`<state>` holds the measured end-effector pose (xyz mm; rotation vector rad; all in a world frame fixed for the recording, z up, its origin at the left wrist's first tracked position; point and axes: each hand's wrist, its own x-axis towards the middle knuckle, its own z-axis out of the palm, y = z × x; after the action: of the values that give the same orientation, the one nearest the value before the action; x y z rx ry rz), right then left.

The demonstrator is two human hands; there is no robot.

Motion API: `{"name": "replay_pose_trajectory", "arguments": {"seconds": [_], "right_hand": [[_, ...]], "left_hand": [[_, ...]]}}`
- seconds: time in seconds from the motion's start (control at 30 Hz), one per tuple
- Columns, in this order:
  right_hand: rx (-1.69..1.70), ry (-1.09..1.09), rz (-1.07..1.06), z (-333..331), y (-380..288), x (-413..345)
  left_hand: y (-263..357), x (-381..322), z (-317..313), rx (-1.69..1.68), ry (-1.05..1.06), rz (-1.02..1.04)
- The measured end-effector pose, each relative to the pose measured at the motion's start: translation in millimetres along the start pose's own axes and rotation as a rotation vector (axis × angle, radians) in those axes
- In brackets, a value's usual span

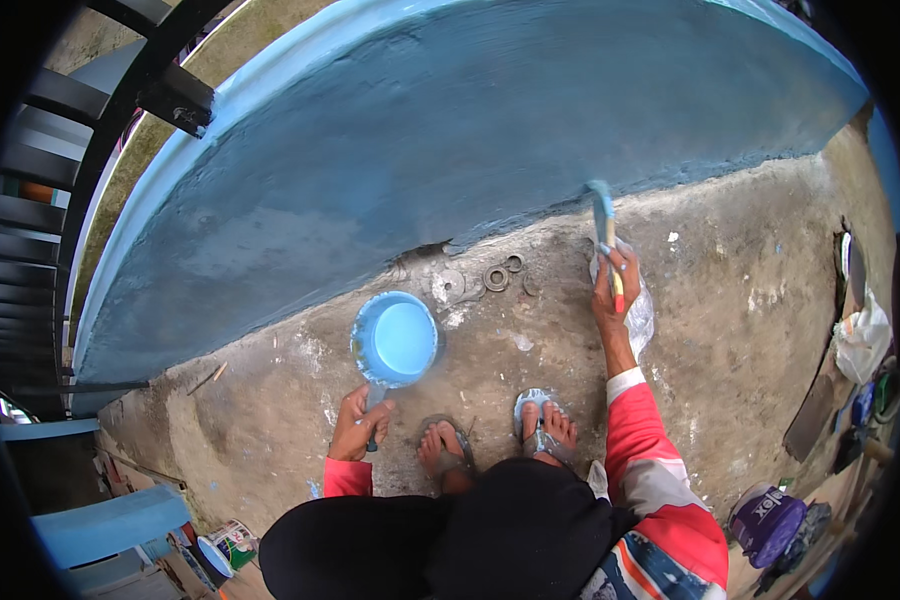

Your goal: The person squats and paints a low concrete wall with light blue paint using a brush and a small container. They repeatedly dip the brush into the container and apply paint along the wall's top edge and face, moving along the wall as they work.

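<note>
My left hand [361, 424] grips the handle of a round dipper [359, 363] that holds light blue paint [405, 339]. Out to the right, my right hand [615, 281] is closed round the handle of a paintbrush [604, 210], whose handle end is red. The blue-coated bristles are at the lower edge of a blue-painted wall [450, 127], where it meets the rough floor; whether they touch it I cannot tell. A clear plastic bag [640, 322] shows behind my right hand and wrist.
Metal rings [496, 278] lie by the wall's foot. A purple paint bucket [766, 525] stands lower right, a white sack [862, 337] above it. At lower left a small paint can [229, 547] lies near a blue ledge [116, 525]. Black railings [75, 169] run along the left. My sandalled feet are below.
</note>
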<state>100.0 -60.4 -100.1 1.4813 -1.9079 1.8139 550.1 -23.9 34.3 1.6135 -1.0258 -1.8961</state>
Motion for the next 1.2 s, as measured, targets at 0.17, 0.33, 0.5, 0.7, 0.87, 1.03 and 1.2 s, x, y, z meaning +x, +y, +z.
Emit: {"name": "replay_pose_trajectory", "arguments": {"seconds": [0.17,0.33,0.5,0.7,0.87,1.03,1.2], "right_hand": [[0.295,-0.523,-0.142,28.6,-50.9,-22.5],[0.227,-0.583,-0.213,59.1,-37.6,-6.5],[0.081,0.023,0.154,13.3,-4.3,-5.1],[0.067,-0.099,0.057,66.4,-60.6,-33.2],[0.632,-0.761,0.421,56.3,-78.1,-66.8],[0.139,-0.045,-0.086,21.4,-11.6,18.0],[0.02,0.227,0.093,20.6,-47.8,53.7]], "left_hand": [[7.9,-3.5,-4.9,0.031,0.016,-0.006],[10.0,11.3,-0.4,0.023,-0.016,0.003],[17.1,2.4,5.0,-0.016,0.012,-0.002],[1.8,-2.0,-4.5,0.01,-0.014,-0.033],[-0.3,-4.8,-2.5,0.006,-0.003,-0.063],[3.4,-13.0,-6.8,0.002,0.011,-0.049],[10.3,-16.9,-3.3,-0.024,0.039,-0.035]]}}
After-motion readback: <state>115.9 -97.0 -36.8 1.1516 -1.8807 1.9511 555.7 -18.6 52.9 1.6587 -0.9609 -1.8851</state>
